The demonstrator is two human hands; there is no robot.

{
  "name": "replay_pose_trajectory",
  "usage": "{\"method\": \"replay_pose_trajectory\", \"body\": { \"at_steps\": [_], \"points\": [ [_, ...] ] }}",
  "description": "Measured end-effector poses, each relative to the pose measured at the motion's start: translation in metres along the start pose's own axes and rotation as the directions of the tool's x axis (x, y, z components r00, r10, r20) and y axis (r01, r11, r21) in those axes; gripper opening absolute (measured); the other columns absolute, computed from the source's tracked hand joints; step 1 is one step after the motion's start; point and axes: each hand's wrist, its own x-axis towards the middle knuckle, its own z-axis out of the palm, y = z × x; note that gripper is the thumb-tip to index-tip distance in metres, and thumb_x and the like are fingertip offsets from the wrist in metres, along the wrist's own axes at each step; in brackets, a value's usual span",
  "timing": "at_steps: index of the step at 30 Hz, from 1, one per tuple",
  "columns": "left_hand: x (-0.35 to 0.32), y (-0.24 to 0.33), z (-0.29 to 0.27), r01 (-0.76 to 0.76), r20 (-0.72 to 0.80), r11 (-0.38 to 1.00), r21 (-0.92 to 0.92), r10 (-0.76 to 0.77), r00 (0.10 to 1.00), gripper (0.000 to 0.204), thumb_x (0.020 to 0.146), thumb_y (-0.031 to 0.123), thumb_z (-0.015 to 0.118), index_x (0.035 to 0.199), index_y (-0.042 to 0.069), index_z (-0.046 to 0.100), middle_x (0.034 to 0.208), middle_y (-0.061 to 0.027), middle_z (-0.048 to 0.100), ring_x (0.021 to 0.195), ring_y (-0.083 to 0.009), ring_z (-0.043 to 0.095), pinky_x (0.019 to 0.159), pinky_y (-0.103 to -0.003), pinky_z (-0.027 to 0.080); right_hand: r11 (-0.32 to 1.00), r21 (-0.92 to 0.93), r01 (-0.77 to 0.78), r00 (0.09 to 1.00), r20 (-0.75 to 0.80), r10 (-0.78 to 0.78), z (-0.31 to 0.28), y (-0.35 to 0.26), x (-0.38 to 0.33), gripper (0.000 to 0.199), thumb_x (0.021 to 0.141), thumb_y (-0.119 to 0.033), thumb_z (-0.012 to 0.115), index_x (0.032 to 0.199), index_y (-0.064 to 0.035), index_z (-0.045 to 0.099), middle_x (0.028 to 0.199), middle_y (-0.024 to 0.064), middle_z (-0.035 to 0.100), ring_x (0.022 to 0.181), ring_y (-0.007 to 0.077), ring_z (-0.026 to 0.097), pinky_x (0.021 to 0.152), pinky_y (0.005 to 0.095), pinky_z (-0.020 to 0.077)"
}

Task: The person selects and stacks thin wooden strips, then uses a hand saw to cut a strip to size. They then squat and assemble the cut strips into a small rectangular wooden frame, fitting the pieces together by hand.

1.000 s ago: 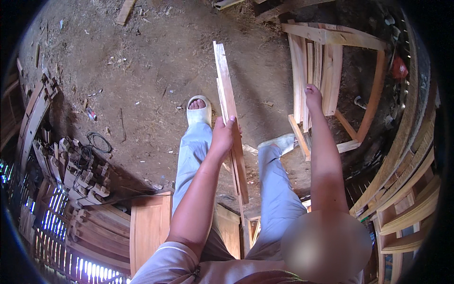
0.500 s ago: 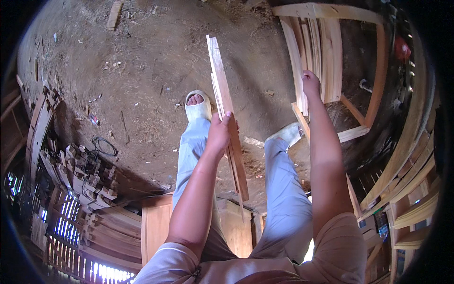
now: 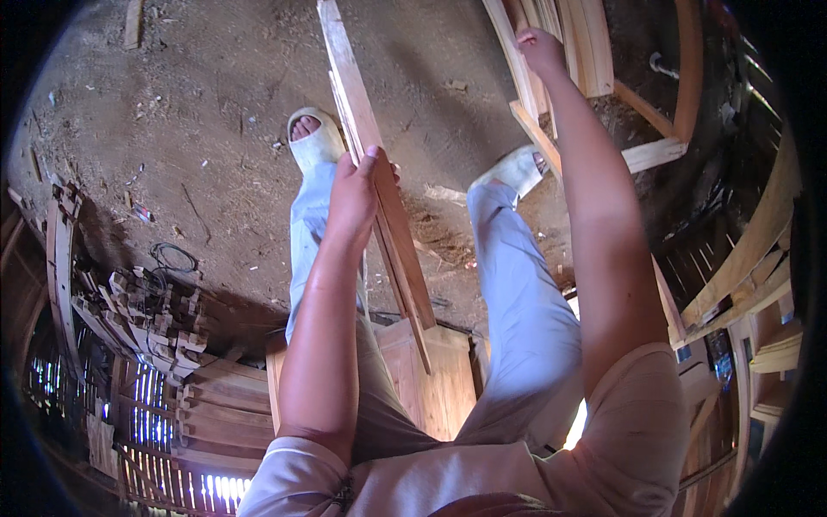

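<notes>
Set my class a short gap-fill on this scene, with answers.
1. The left hand grips long strips of ____.
2. The right hand is nearer the frame than the ____ one.
3. The sandal nearer the frame is on the ____ foot.

Missing words: wood; left; right

A worker's left-hand grip point(image 3: 355, 194) is clasped around long wooden strips point(image 3: 396, 228), slanting above a dirt floor point(image 3: 233, 103) between legs in pale trousers point(image 3: 527, 297). At far right, the right-hand grip point(image 3: 543, 53), fingers curled, is over upright pale boards point(image 3: 590, 47) beside a wooden frame point(image 3: 689, 73); whether it holds one cannot be told. At left, notched timbers point(image 3: 155, 319) lie heaped next to a coiled cable point(image 3: 172, 256); at near center, a wooden panel point(image 3: 448, 379) shows between the thighs.
</notes>
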Motion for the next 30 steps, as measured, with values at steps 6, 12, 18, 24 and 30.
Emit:
{"method": "replay_pose_trajectory", "body": {
  "at_steps": [6,12,18,24,30],
  "points": [
    [-0.005,-0.007,0.004,0.019,-0.017,1.000,-0.004,-0.019,1.000,0.026,0.107,0.032,0.054,0.109,0.006,0.052,0.084,-0.0079,0.063,0.074,-0.0194,0.064,0.067,-0.035,0.054,0.999,-0.026,-0.030,1.000,-0.003,0.029,0.000,-0.016,-0.007,0.013,0.086,-0.017,0.072,0.098,-0.0140,0.076,0.094,0.0068,0.076,0.090,0.0234,0.072,0.082,0.0355,0.0556],
    [-0.011,-0.005,0.012,0.020,-0.046,0.998,0.059,-0.017,0.999,0.024,0.107,0.030,0.053,0.111,0.007,0.055,0.086,-0.0079,0.065,0.075,-0.0193,0.066,0.068,-0.036,0.055,0.998,0.040,-0.057,0.991,-0.117,0.062,0.002,-0.031,-0.024,0.019,0.083,-0.022,0.077,0.099,-0.0120,0.077,0.102,0.0147,0.076,0.098,0.0327,0.072,0.088,0.0410,0.0560],
    [0.004,-0.015,0.011,-0.018,-0.048,0.994,0.111,0.024,0.999,0.025,0.107,0.030,0.054,0.111,0.006,0.055,0.087,-0.0088,0.065,0.074,-0.0209,0.067,0.067,-0.037,0.056,0.922,0.220,-0.319,0.883,-0.285,0.374,0.031,-0.106,-0.096,0.036,0.088,-0.017,0.074,0.122,-0.0072,0.067,0.125,0.0185,0.066,0.118,0.0349,0.063,0.101,0.0420,0.0496],
    [0.010,-0.009,0.023,-0.038,-0.021,0.986,0.160,0.042,0.999,0.026,0.107,0.033,0.055,0.110,0.007,0.054,0.085,-0.0078,0.065,0.072,-0.0197,0.066,0.067,-0.036,0.056,0.936,0.194,-0.295,0.921,-0.204,0.332,0.058,-0.124,-0.160,0.030,0.089,-0.021,0.071,0.117,-0.0092,0.064,0.124,0.0142,0.063,0.121,0.0334,0.057,0.100,0.0480,0.0481],
    [0.013,-0.007,0.039,-0.064,-0.020,0.974,0.217,0.070,0.997,0.026,0.107,0.033,0.054,0.108,0.007,0.057,0.085,-0.0079,0.065,0.074,-0.0193,0.065,0.068,-0.035,0.055,0.914,-0.024,-0.406,0.857,-0.357,0.371,0.035,-0.108,-0.118,0.034,0.087,-0.023,0.075,0.116,-0.0107,0.059,0.120,0.0144,0.058,0.117,0.0344,0.058,0.095,0.0503,0.0500]
  ]
}}
